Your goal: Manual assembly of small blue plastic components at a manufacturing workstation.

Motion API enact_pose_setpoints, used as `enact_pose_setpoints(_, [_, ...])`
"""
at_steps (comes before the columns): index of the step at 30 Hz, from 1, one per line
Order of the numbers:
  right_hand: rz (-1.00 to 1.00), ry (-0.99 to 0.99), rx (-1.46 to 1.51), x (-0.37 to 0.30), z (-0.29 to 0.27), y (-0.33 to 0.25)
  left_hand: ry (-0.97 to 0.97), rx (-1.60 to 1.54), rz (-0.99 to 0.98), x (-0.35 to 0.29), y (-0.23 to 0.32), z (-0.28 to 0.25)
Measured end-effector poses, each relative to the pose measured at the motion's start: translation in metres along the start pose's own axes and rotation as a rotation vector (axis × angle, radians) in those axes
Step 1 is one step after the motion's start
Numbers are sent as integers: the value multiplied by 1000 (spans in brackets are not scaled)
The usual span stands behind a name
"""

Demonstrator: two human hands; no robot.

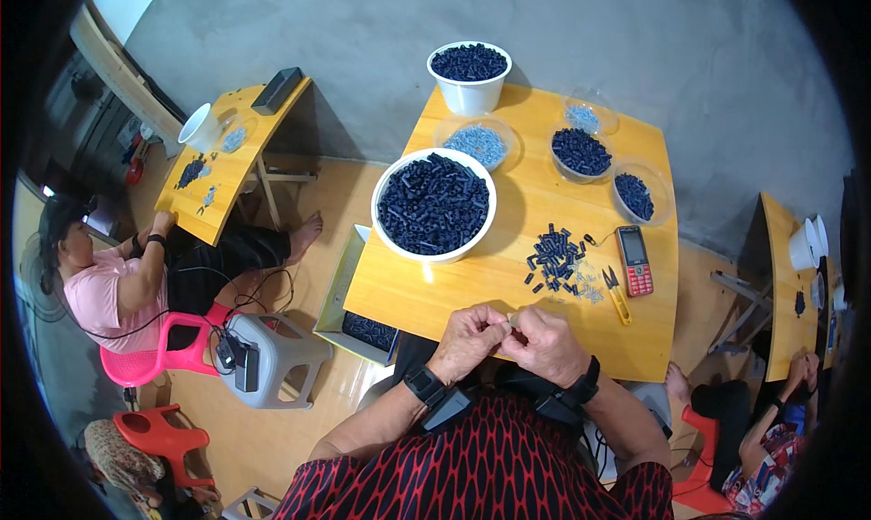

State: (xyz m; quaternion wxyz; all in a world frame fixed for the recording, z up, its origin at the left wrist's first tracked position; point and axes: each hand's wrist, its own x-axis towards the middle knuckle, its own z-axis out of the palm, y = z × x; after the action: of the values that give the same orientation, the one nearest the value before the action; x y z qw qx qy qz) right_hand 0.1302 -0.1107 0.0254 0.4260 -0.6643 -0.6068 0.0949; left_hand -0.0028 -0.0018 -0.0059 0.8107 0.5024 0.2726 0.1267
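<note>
Over the near edge of the wooden table (408, 300), my left hand (469, 343) and my right hand (549, 346) meet with fingertips pinched together. Whatever sits between them is too small and covered to make out. Just beyond lies a loose pile of short dark plastic pieces (555, 252), with small clear or silvery pieces (590, 289) scattered at its near side. Right of these are yellow-handled thread snips (618, 300) and a red and black keypad phone (635, 261). A large white tub (378, 225) full of dark pieces stands left of the pile.
At the back are another white tub (470, 98), a clear bowl of pale bits (476, 145) and smaller bowls of dark pieces (582, 152). A box (331, 302) is on the floor at left. Co-workers sit at side tables (238, 148), one on a pink chair (172, 349).
</note>
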Motion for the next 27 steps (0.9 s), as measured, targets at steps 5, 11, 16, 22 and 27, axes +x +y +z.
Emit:
enact_pose_setpoints(5, [-17, 0, 6, 0, 1, 1, 17, 79, 18, 1, -1, -1])
enact_pose_setpoints(11, [262, 50, 217, 13, -24, 17, 121, -106, 0, -13, 20, 2])
enact_pose_setpoints(16, [158, 80, -35, 45, -42, 28, 624, 84, 627, -33, 29, -47])
enact_pose_setpoints(22, [109, -133, -293, 53, -38, 33, 1034, -130, 713, -47, 16, -135])
enact_pose_setpoints(27, [91, -245, -382, 57, -37, 35, 1227, -289, 414, -46, -22, -173])
